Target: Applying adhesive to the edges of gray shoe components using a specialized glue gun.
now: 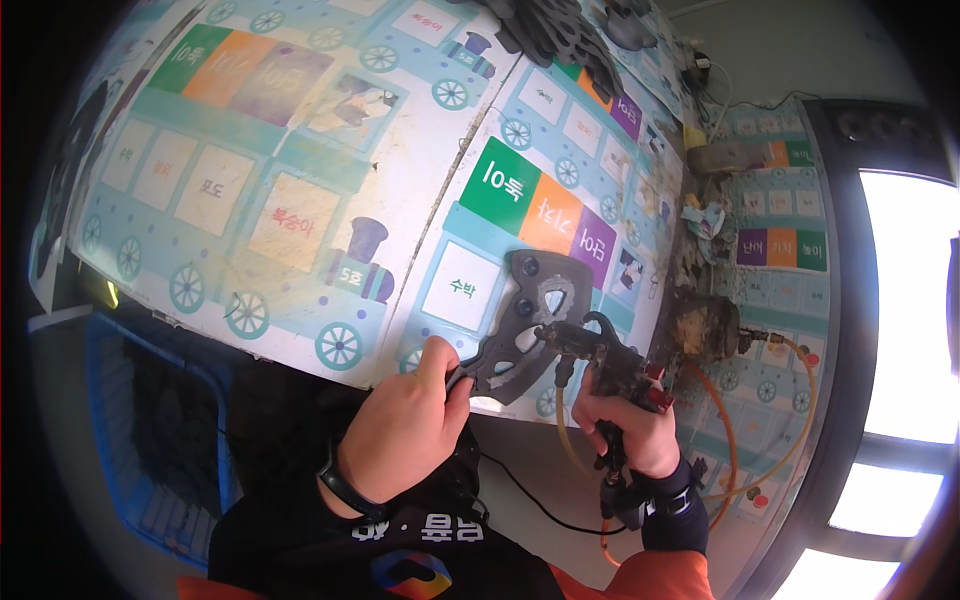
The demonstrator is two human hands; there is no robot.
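My left hand (400, 430) pinches a flat dark grey part (508, 322) by its narrow lower end, thumb on top. The part is curved, with cut-out openings and round knobs, and is held over the table's near edge. A dark spray gun (600, 350) with red knobs sits in my right hand (640, 430), fingers wrapped round its handle. The gun's nozzle end lies close to the part's right side; whether they touch, I cannot tell. A yellowish hose (567, 425) hangs below the gun.
Printed colourful sheets cover the table (410, 190). Several dark grey parts (560, 40) are piled at its far side. On the right stand a stained pot-like container (705, 325) and orange hoses (730, 430). A blue basket (110, 430) is at lower left.
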